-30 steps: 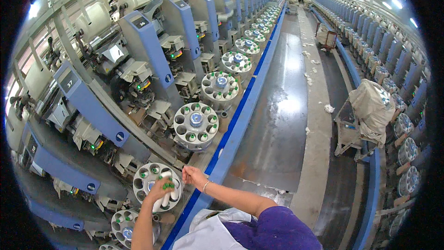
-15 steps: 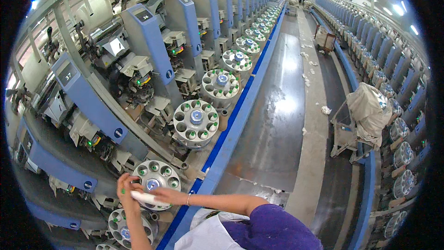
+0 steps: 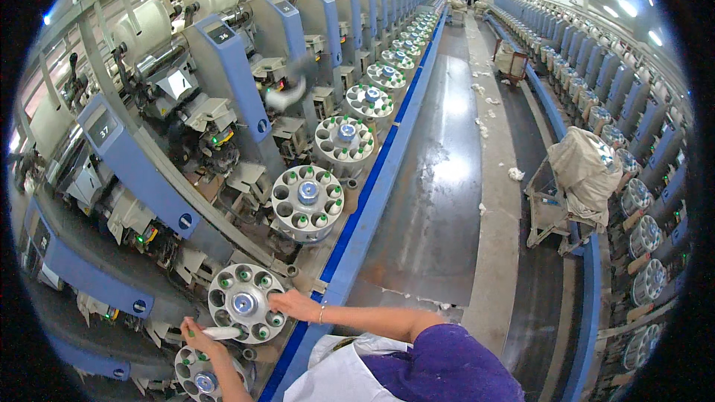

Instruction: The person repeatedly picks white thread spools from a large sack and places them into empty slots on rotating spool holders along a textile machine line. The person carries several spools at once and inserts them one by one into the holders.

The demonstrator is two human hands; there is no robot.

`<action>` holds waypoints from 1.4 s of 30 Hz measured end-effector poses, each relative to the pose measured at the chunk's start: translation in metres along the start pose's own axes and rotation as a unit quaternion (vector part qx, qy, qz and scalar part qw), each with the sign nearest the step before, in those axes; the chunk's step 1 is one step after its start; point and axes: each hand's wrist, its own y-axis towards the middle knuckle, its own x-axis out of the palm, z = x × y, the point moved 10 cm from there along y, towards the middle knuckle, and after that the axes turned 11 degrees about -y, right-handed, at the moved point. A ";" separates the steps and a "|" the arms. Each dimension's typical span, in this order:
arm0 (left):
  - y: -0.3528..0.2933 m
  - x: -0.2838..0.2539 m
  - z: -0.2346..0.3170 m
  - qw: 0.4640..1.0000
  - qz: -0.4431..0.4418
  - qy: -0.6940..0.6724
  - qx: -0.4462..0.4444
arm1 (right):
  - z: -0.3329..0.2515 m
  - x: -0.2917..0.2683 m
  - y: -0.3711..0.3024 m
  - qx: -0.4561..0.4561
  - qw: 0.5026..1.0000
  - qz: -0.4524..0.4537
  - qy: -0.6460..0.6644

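Held in my left hand (image 3: 196, 336) is a white yarn bobbin (image 3: 222, 333) with a green tip, lying nearly level by the lower left rim of a round bobbin magazine (image 3: 220, 299). My right hand (image 3: 296, 304) is at the right rim of that magazine, its fingers curled together over a pocket; what they hold, if anything, is hidden. Green-tipped bobbins stand in several of its pockets, around a blue centre knob (image 3: 243, 303). Just below my left hand is another round magazine (image 3: 183, 369), partly covered by my forearm.
A row of blue winding units (image 3: 141, 171) runs along the left, with white yarn cones (image 3: 141, 24) above. Further magazines (image 3: 307, 212) recede beside a blue rail (image 3: 376, 201). A cloth-covered cart (image 3: 585, 171) stands across the aisle. Lint (image 3: 515, 174) lies on the floor; people are far off.
My right hand has left the bobbin and moved up and right to the magazine's rim. My left hand, with the bobbin, has moved down and left. The whole view has shifted slightly.
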 end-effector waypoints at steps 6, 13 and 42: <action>-0.057 0.053 -0.016 0.986 -0.137 0.082 -0.046 | -0.077 0.032 0.001 -0.123 0.989 -0.084 -0.028; -0.155 0.125 -0.038 0.820 -0.464 0.046 -0.331 | -0.058 0.010 0.032 -0.041 0.994 0.033 0.091; -0.016 0.043 0.011 0.940 -0.192 0.279 0.027 | 0.152 -0.054 -0.128 0.342 0.913 0.004 0.224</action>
